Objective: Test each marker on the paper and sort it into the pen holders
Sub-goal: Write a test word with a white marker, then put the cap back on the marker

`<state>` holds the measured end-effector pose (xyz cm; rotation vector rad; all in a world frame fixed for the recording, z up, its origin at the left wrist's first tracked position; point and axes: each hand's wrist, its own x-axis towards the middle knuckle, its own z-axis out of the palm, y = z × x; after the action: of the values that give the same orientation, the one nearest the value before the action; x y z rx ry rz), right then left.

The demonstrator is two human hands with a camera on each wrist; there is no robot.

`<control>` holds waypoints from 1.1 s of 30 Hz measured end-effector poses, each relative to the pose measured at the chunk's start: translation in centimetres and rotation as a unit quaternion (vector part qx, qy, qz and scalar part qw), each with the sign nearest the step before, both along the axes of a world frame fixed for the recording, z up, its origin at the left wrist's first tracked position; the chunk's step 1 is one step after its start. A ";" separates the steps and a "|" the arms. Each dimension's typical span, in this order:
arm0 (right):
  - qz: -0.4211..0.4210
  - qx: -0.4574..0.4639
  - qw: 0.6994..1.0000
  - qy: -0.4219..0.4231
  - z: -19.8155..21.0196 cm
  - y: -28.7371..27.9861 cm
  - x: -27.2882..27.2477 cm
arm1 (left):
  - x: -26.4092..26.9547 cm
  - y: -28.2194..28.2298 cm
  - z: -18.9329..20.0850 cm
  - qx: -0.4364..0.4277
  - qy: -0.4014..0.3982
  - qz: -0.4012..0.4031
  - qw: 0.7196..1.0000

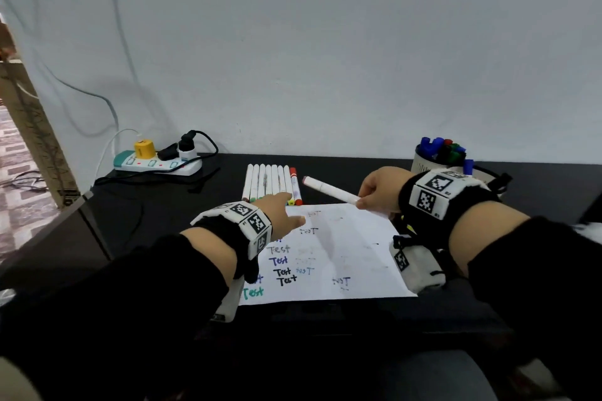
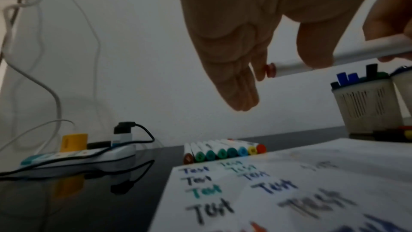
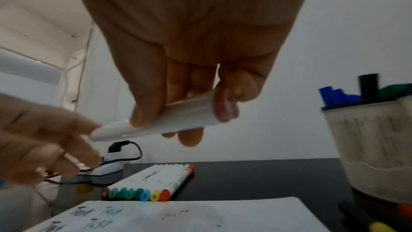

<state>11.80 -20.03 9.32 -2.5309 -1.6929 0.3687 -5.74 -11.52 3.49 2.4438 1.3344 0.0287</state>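
My right hand (image 1: 374, 189) grips a white marker (image 1: 329, 189) by one end, above the paper's (image 1: 345, 254) far edge. Its pinkish end cap (image 2: 270, 70) points left at my left hand (image 1: 280, 208). That hand hovers open, fingers (image 2: 236, 91) straight, over the paper's top left corner; I cannot tell whether it touches the cap. A row of white markers (image 1: 273, 182) with coloured ends lies just beyond the paper. "Test" is written on the paper several times. A pale pen holder (image 1: 423, 161) at the back right holds blue, green and red markers.
A power strip (image 1: 156, 163) with plugs and cables sits at the table's back left, against the wall. A few loose markers (image 2: 399, 133) lie at the foot of the holder (image 3: 374, 147). The dark table (image 1: 342, 169) ends at the left at a doorway.
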 end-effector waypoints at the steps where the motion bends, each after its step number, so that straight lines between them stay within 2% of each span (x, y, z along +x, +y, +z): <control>1: -0.026 -0.010 1.000 0.007 -0.2 -0.2 0.7 | 0.7 0.1 -0.7 0.003 0.040 -0.015 0.999; 7: -0.143 -0.061 0.987 0.051 -3.2 -0.9 4.2 | 2.7 1.1 -4.1 0.009 0.205 -0.047 0.978; 10: -0.170 -0.102 0.978 0.064 -5.0 -1.3 4.8 | 3.1 1.6 -5.0 0.003 0.236 -0.042 0.971; 14: -0.203 -0.101 0.971 0.077 -5.7 -1.8 4.4 | 3.3 2.0 -5.6 0.007 0.253 -0.045 0.966; 24: -0.152 -0.120 0.979 -0.061 -7.1 -1.3 5.2 | 3.7 2.4 -6.0 0.013 0.279 -0.053 0.959; 27: -0.141 -0.152 0.975 -0.075 -6.8 -1.1 5.2 | 3.6 2.4 -6.0 0.010 0.280 -0.054 0.958; 33: -0.089 -0.143 0.980 -0.102 -7.1 -1.2 5.0 | 3.5 2.2 -5.8 0.005 0.276 -0.052 0.960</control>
<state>16.85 -21.21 2.21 -2.9965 -1.5559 0.3744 -2.21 -9.35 -2.34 2.6329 1.4024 -0.7225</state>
